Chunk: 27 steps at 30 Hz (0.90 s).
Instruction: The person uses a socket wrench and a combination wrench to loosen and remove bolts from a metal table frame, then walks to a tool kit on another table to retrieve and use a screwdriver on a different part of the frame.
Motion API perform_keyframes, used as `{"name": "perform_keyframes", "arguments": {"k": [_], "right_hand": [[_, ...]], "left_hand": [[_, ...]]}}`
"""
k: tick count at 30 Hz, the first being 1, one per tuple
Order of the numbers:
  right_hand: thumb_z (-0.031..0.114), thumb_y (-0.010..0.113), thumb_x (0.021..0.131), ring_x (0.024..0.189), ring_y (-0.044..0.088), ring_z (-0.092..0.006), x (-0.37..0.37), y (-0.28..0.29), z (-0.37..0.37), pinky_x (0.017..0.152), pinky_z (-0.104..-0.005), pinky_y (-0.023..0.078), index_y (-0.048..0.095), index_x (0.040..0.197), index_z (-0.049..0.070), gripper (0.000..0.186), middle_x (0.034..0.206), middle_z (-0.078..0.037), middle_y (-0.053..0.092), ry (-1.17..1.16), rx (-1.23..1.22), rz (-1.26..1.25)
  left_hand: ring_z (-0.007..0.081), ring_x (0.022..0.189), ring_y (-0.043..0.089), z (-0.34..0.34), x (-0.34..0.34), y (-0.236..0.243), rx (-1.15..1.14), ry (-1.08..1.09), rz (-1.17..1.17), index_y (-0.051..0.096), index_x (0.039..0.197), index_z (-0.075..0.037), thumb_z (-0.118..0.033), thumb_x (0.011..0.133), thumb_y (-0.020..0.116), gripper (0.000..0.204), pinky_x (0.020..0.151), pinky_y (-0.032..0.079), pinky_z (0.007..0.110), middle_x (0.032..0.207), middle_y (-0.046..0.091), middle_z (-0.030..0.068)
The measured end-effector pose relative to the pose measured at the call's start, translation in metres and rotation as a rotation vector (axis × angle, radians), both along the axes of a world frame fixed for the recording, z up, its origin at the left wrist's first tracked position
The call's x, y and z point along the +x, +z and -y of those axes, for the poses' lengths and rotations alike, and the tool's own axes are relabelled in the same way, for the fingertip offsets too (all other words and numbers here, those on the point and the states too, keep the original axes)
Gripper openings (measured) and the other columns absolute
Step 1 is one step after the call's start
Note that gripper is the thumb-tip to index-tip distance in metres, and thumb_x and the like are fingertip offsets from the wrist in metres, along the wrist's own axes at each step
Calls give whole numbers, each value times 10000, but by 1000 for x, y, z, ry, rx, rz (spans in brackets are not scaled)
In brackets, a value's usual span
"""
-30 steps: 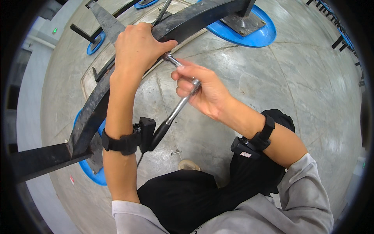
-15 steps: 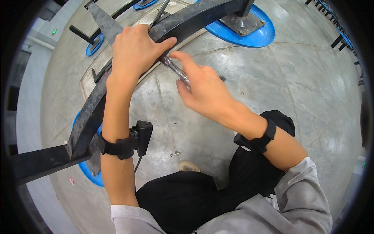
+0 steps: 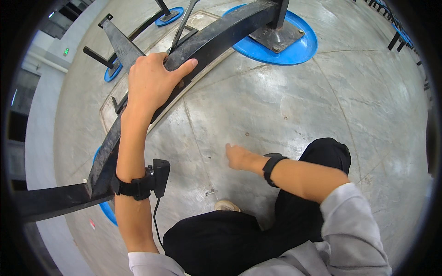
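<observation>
My left hand (image 3: 154, 80) grips the curved black steel beam (image 3: 214, 37), fingers hooked over it and thumb lying along its face. A thin dark bar (image 3: 183, 23) rises just beyond those fingers. My right hand (image 3: 239, 156) is low over the concrete floor, away from the beam, blurred and partly turned from the camera, so I cannot make out its fingers or anything in them. The ratchet wrench is out of sight. A small bolt (image 3: 210, 192) lies on the floor near my shoe (image 3: 228, 205).
Blue round trays (image 3: 299, 53) sit under the beam's foot plates (image 3: 278, 39). Other black frame pieces (image 3: 96, 55) stand on trays at the upper left, and a row of black legs (image 3: 396, 37) lines the upper right. A white wall base (image 3: 41, 129) runs along the left.
My right hand has left the beam, moving down toward the floor; the wrench it held is no longer visible. My left hand stays gripping the beam, slightly lower in the picture.
</observation>
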State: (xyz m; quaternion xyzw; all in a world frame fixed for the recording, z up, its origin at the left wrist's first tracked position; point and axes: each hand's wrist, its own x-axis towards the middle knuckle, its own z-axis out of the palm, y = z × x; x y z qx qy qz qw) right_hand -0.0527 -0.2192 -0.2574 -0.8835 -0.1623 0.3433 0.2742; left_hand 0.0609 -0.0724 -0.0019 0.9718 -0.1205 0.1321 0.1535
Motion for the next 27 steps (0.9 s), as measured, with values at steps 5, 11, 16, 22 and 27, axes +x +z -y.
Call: {"name": "perform_keyframes", "arguments": {"k": [5,11,16,22,27], "right_hand": [[14,640,796,1021,629,-438,-13,-89,1,856,-463,542,396,1282,-66,550,1123,-295,597,-95,-80,23],[119,659,844,1061,608,-436,-9,-88,-7,871,-476,531,432,1296,-34,529,1189,-256,570,-59,-132,136],[299,684,868,718,664,-326,64,42,-33,651,-408,513,650,894,-15,317,778,-185,664,-452,548,400],[302,719,854,567,623,-298,84,173,-14,546,-385,474,648,811,-4,318,653,-143,644,-401,765,836],[180,708,864,599,650,-296,84,172,-26,562,-369,497,623,805,-20,226,692,-157,666,-477,800,902]], "left_hand": [[334,633,663,-4,8,1,167,-16,31,697,722,51,-553,766,703,606,679,534,411,586,632,173],[350,679,667,-9,13,-3,169,-52,42,699,732,49,-564,767,689,614,686,533,420,642,653,181],[354,647,656,-9,13,-1,133,-64,10,684,691,35,-572,770,683,612,665,528,423,613,640,175],[365,628,645,-3,10,7,181,-35,7,662,653,35,-569,767,690,616,642,515,438,606,625,190],[355,565,623,0,9,8,187,-44,36,634,608,47,-541,775,706,616,593,497,426,545,588,180]]}}
